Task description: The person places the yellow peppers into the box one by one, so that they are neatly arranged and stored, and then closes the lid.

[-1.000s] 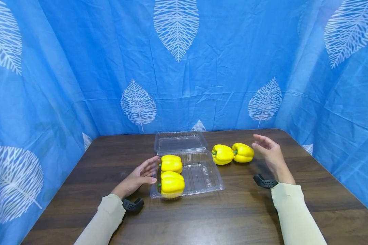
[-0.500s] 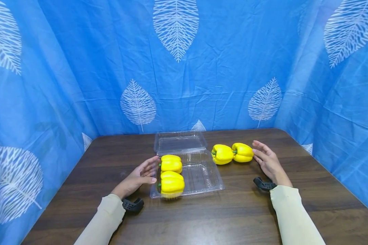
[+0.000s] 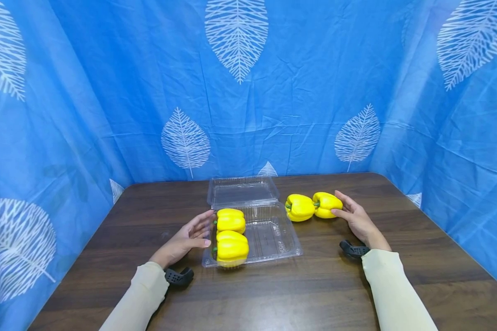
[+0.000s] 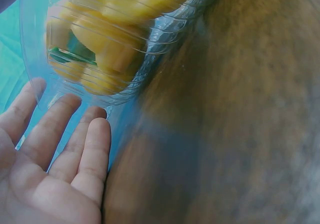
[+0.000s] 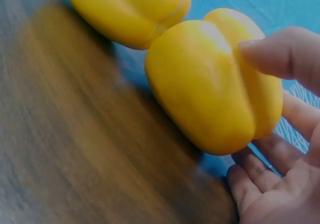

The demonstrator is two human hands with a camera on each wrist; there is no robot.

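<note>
Since earlier, the right hand (image 3: 356, 218) has been closed loosely around the right pepper (image 3: 326, 205); smooth, firm, probably slippery, best cupped broadly. The box (image 3: 273, 239) is steadied by the flat left hand (image 3: 186, 239).

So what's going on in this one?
A person is at a wooden table with a clear plastic clamshell box, lid open, that holds two yellow peppers. The left hand rests open against the box's left side. The right hand curls round the right-hand pepper of two more lying beside the box.
</note>
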